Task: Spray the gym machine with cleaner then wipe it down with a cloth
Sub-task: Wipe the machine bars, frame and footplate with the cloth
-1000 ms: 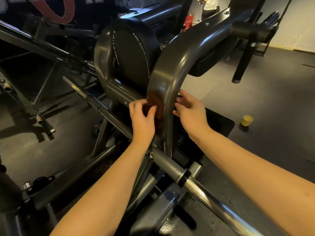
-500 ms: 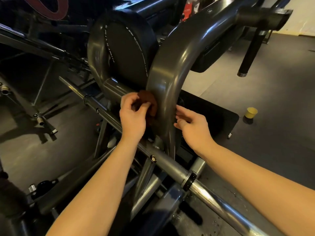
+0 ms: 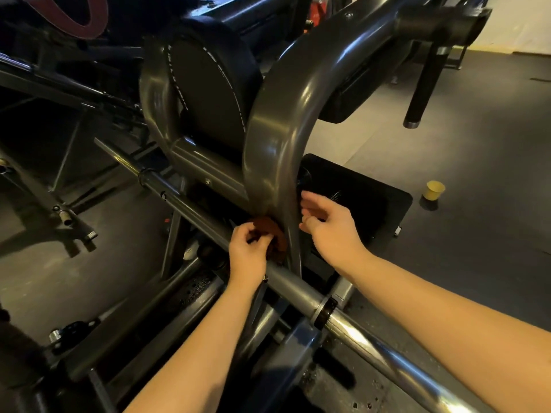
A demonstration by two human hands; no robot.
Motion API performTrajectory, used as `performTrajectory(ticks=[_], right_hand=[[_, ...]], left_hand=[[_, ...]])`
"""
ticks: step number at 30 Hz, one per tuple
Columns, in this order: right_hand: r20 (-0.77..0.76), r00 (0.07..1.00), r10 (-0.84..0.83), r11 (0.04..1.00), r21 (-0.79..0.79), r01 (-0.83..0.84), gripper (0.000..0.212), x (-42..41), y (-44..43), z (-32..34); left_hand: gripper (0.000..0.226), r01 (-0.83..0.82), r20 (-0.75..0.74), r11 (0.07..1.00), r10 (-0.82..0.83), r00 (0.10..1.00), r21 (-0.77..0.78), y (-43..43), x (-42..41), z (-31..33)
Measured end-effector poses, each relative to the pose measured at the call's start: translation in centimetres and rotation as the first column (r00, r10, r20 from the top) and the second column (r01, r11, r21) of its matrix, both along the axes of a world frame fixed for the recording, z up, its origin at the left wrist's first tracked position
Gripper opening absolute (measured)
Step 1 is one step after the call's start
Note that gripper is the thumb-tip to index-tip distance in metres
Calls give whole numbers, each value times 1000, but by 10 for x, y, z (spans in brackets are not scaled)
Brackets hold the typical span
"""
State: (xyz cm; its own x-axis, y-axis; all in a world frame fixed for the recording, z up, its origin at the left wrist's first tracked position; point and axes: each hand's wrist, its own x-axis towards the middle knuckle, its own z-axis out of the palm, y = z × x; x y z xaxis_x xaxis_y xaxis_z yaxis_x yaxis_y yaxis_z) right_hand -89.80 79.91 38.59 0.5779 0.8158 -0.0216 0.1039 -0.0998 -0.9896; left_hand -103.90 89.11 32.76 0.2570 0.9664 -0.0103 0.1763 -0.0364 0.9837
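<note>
The gym machine's curved grey steel arm (image 3: 277, 120) arcs down in the middle of the view to a long steel bar (image 3: 301, 287). My left hand (image 3: 249, 253) grips a small brown cloth (image 3: 272, 234) and holds it against the left side of the arm's lower end, just above the bar. My right hand (image 3: 331, 226) is on the arm's right side at the same height, its fingers loosely curled against the arm's back edge. Whether it holds the cloth's far end is hidden behind the arm. No spray bottle is visible.
A round black pad (image 3: 208, 93) sits behind the curved arm. A black weight-stack housing (image 3: 366, 198) stands to the right of it. A small yellow cup (image 3: 434, 190) stands on the dark floor at the right. Frame tubes and pegs (image 3: 71, 222) fill the left.
Both hands have slid down the curved arm with the cloth, from its middle stretch to its lower end by the steel bar.
</note>
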Motion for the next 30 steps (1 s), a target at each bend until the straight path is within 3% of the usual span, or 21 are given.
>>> performTrajectory(ticks=[4, 8, 13, 15, 17, 19, 21, 26, 30], right_hand=[[-89, 985, 146, 985, -79, -153, 33, -8, -16, -5], [-289, 904, 315, 948, 49, -315, 34, -14, -33, -7], [-561, 788, 253, 967, 138, -213, 32, -12, -44, -12], [-664, 712, 230, 973, 163, -162, 32, -10, -47, -7], [-723, 660, 205, 977, 186, -100, 32, -2, -46, 3], [-717, 673, 182, 976, 217, -33, 30, 9, -40, 22], [-689, 708, 156, 964, 261, 41, 30, 22, -28, 48], [-632, 752, 186, 898, 420, 131, 37, 36, 18, 120], [-389, 919, 54, 943, 323, 81, 41, 22, 37, 122]], left_hand=[[21, 107, 36, 993, -109, 993, 56, -22, -5, 38], [25, 233, -5, 971, -233, 972, 56, -38, -9, 63], [46, 431, -168, 900, -417, 893, 61, -38, -14, 72], [42, 387, -215, 917, -360, 908, 100, -34, -13, 75], [32, 220, -226, 950, -169, 959, 224, -28, -9, 84], [36, 65, -208, 924, 16, 978, 376, -20, -4, 100], [52, 36, -234, 871, 92, 968, 490, -9, 2, 119], [76, 188, -357, 814, 25, 934, 550, 16, 22, 150], [75, 231, -375, 837, -33, 926, 496, 15, 25, 156]])
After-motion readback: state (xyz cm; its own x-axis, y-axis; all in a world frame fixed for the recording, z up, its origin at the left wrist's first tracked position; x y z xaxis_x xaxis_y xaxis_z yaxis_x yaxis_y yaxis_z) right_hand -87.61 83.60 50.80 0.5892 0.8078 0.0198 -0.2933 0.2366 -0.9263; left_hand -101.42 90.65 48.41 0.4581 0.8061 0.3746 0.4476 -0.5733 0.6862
